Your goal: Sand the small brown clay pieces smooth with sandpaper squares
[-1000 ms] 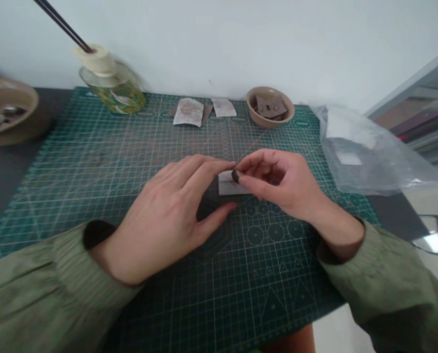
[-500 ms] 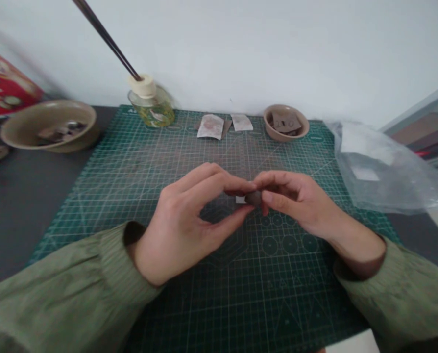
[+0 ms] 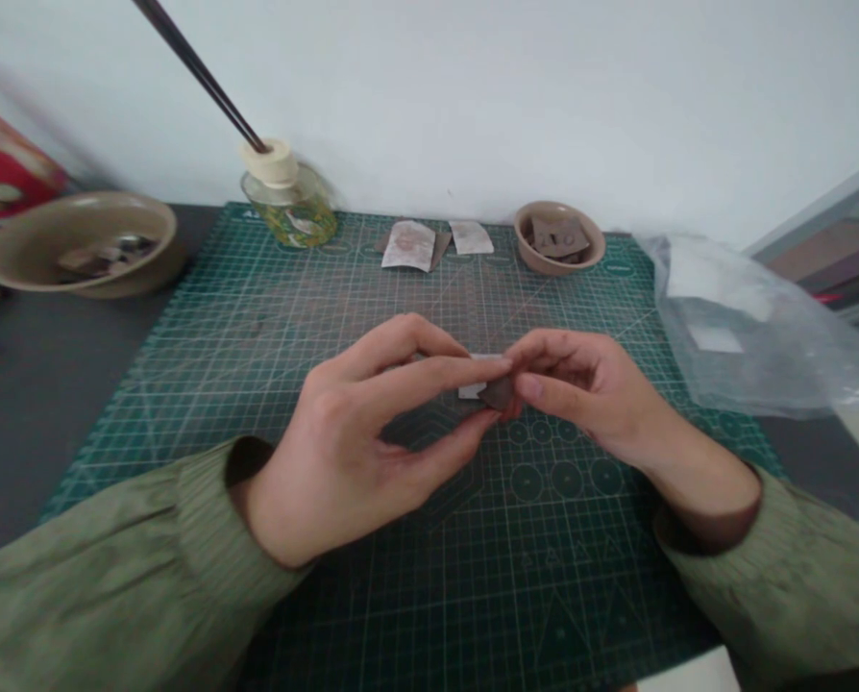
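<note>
Between my two hands, above the middle of the green cutting mat (image 3: 401,615), is a small dark grey-brown piece (image 3: 498,392), perhaps clay or stone. My left hand (image 3: 372,432) pinches it from the left, thumb below and index finger above. My right hand (image 3: 588,389) grips its right side between thumb and fingers. Just behind the piece a bit of white paper (image 3: 471,391) shows, partly covered by the left fingers. Whether the paper lies on the mat or is held, I cannot tell.
At the back stand a reed diffuser (image 3: 289,197), white paper squares (image 3: 409,245) over brown pieces, and a small bowl (image 3: 537,261) of brown flat pieces. A larger bowl (image 3: 12,255) is at left, a clear plastic bag (image 3: 782,356) at right, a white sheet (image 3: 693,673) at the near edge.
The left index finger has straightened across the top of the small piece, and the piece looks slightly turned. More white paper shows behind the fingers. The view has shifted slightly.
</note>
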The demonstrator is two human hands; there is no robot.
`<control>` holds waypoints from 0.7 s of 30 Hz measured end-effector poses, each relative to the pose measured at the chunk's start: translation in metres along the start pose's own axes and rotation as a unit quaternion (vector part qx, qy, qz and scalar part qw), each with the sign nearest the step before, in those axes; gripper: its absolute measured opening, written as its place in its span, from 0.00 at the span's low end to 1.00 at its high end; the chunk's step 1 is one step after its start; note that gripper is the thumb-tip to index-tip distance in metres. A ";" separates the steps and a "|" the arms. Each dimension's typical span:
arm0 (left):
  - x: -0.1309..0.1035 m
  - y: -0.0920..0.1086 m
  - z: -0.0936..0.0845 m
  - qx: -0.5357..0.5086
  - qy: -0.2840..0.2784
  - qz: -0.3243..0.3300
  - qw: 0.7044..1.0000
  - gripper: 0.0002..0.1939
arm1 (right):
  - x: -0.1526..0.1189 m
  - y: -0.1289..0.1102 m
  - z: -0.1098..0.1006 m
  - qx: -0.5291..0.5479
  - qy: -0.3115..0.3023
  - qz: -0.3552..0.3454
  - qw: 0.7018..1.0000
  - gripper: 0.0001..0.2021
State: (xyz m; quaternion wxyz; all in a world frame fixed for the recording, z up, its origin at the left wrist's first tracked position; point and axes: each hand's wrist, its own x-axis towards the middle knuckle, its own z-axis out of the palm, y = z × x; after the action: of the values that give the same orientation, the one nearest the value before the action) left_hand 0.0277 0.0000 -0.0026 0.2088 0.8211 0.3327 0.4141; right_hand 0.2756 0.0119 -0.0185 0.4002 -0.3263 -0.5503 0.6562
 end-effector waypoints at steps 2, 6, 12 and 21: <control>0.000 -0.001 0.000 0.007 -0.006 -0.002 1.000 0.14 | 0.000 0.001 0.000 -0.027 0.014 0.002 1.000 0.11; 0.000 -0.010 0.001 0.065 -0.037 -0.008 0.997 0.25 | 0.000 -0.001 -0.002 -0.175 0.085 -0.051 0.980 0.10; -0.004 -0.024 0.008 0.190 -0.147 0.016 0.971 0.22 | 0.001 -0.001 -0.009 -0.494 0.096 -0.164 0.848 0.06; -0.003 -0.026 0.009 0.203 -0.171 0.015 0.964 0.19 | 0.001 -0.001 -0.008 -0.504 0.081 -0.172 0.842 0.07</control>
State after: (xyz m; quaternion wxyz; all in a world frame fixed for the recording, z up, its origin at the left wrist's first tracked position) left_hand 0.0238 0.0154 -0.0255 0.0853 0.9097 0.3571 0.1943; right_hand 0.2826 0.0163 -0.0185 0.3299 -0.4346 -0.8184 0.1800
